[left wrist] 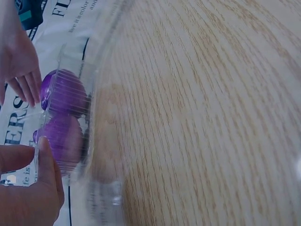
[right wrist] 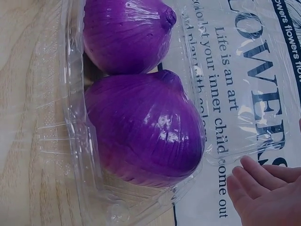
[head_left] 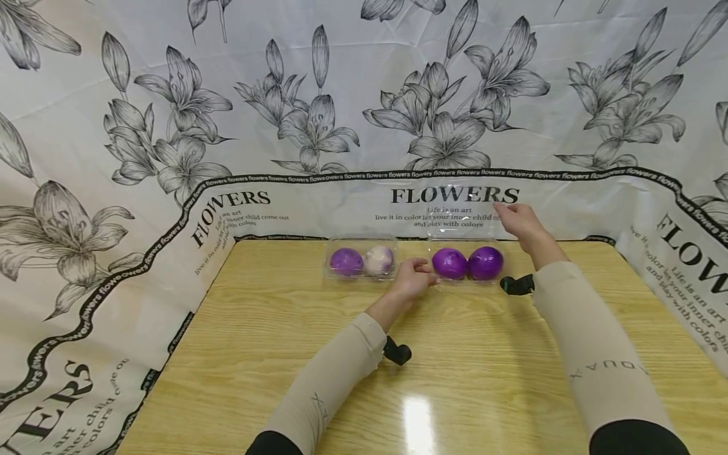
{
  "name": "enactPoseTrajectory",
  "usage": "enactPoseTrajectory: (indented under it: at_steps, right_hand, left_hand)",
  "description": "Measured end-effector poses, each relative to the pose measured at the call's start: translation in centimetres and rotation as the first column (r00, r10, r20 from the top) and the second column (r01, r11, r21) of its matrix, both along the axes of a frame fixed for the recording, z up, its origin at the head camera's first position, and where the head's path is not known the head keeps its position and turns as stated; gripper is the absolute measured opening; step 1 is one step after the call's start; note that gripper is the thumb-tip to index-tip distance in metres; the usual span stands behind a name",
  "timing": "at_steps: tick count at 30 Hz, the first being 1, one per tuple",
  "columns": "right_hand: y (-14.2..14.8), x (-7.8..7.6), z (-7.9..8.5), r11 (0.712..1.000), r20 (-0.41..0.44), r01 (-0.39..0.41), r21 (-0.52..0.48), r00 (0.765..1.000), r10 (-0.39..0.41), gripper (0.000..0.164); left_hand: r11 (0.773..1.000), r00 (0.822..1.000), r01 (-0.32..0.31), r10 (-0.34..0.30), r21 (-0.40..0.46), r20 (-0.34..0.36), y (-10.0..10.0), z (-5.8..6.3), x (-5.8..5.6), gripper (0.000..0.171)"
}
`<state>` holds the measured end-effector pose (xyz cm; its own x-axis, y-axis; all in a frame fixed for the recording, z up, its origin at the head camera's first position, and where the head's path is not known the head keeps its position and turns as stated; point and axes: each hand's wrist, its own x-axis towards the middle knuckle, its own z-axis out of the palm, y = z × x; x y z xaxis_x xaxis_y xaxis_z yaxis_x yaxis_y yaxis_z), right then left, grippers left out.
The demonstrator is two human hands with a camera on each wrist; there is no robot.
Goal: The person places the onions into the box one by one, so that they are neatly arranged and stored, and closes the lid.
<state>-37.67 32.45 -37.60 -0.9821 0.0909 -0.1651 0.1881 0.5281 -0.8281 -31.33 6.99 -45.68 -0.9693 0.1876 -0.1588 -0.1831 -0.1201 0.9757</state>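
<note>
Two glossy purple onions (head_left: 485, 263) (right wrist: 146, 129) sit side by side in a clear plastic clamshell box (right wrist: 74, 122) at the back of the table. Its transparent lid (head_left: 462, 222) stands raised against the cloth behind. My left hand (head_left: 411, 279) is at the box's left end, and in the left wrist view its thumb and fingers (left wrist: 47, 162) pinch the clear edge. By the lid's right side is my right hand (head_left: 520, 224). In the right wrist view its fingers (right wrist: 254, 176) are extended at the lid's edge; firm contact is hard to tell.
Left of my left hand, a second clear box (head_left: 328, 268) holds a purple onion (head_left: 345, 261) and a white-and-purple one (head_left: 378, 260). A flower-printed cloth (head_left: 318, 208) rises behind the wooden table (head_left: 284, 354). Dark wrist devices (head_left: 398, 352) project from both sleeves.
</note>
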Motion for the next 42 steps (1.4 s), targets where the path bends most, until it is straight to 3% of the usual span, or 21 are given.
enactPoseTrajectory:
  at_steps: [8, 19, 31, 42]
  right_hand:
    - [0.0, 0.1, 0.0, 0.995, -0.043, 0.005, -0.098, 0.999, -0.009, 0.088]
    - [-0.2, 1.0, -0.2, 0.993, -0.078, 0.006, -0.118, 0.997, -0.015, 0.085]
    - [0.2, 1.5, 0.6, 0.992, -0.011, -0.014, -0.125, 1.0, 0.013, 0.093]
    - [0.5, 2.8, 0.7, 0.992, -0.009, -0.034, -0.124, 0.999, 0.034, 0.103]
  left_hand:
    - [1.0, 1.0, -0.001, 0.001, 0.013, -0.008, 0.0, -0.1, -0.1, 0.053]
    - [0.999, 1.0, -0.012, 0.011, 0.034, 0.008, 0.2, -0.4, 0.0, 0.05]
    - [0.999, 1.0, -0.007, 0.007, 0.044, -0.004, 0.2, -0.1, -0.2, 0.05]
    - [0.999, 1.0, 0.0, 0.001, 0.034, -0.01, 0.2, -0.3, -0.3, 0.051]
